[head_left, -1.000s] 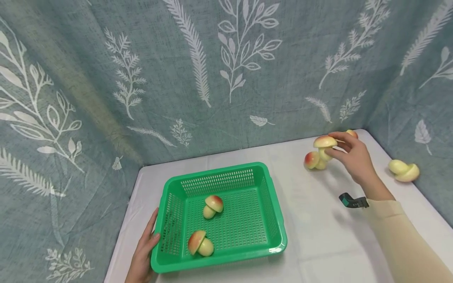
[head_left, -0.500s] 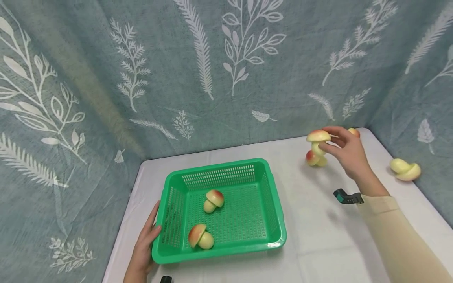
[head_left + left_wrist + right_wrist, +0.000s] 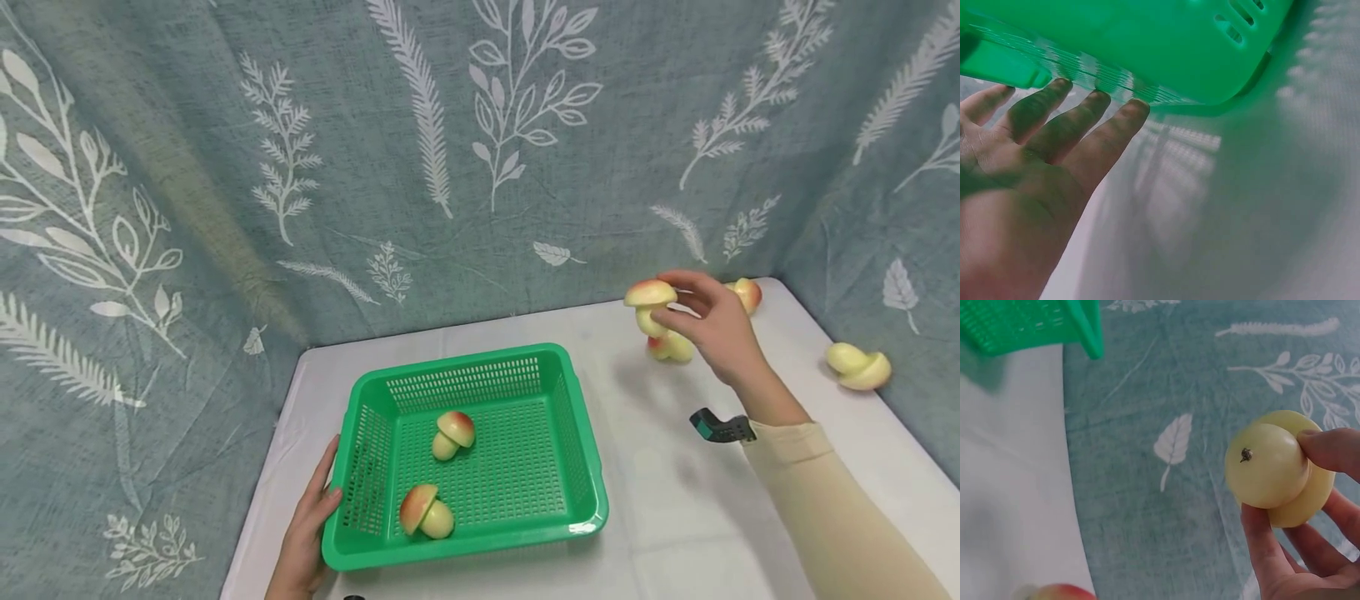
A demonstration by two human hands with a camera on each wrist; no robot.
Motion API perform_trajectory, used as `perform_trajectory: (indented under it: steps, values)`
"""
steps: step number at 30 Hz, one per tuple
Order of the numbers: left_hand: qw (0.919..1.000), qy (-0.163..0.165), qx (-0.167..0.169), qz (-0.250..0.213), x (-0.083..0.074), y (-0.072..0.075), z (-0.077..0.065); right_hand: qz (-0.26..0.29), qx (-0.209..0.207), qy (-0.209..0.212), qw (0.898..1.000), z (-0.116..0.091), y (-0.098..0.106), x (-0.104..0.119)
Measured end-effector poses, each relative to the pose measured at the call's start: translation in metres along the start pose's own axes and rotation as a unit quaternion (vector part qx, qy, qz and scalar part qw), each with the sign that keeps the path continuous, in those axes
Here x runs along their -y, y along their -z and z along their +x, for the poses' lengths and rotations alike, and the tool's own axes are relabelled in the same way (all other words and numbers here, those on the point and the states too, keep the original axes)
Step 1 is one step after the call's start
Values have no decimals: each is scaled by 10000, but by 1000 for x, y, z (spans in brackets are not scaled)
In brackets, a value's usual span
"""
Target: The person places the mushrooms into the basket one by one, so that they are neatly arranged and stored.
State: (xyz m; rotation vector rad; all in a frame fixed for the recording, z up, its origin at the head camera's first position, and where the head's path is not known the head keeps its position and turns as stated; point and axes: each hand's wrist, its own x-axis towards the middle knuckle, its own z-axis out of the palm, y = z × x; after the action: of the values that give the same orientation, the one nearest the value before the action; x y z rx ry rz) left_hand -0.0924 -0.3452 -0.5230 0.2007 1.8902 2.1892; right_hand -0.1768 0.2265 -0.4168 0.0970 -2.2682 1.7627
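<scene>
In the head view my right hand pinches a toy mushroom by its pale stem, with the red-tinged cap on top. The right wrist view looks at the stem's underside, where a small dark mark shows, and thumb and fingers close around the mushroom. A green plastic basket stands on the white table. My left hand lies along its left wall, fingers nearly straight and fingertips touching the basket. Inside the basket lie one mushroom near the middle and another mushroom toward the front left.
Below the held mushroom a further mushroom lies on the white tablecloth. One more mushroom sits at the back right corner, partly behind the right hand, and another near the right edge. Patterned grey-green cloth walls the back and sides.
My right hand has moved left with the held mushroom, baring more of the mushroom in the back corner. My left hand stays at the basket.
</scene>
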Motion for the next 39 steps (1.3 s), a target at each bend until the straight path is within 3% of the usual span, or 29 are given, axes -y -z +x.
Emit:
perform_trajectory:
  steps: [15, 29, 39]
  values:
    - [10000, -5, -69, 52, -5, 2, 5, 219, 440, -33, 9988, -2, -24, 14]
    - [9999, 76, 103, -74, -9, 6, 2, 542, 826, 257, 9948, 3, -55, 26]
    - [9991, -61, 306, -296, -6, 7, 2, 600, 1408, 225, 9880, 3, -76, 44]
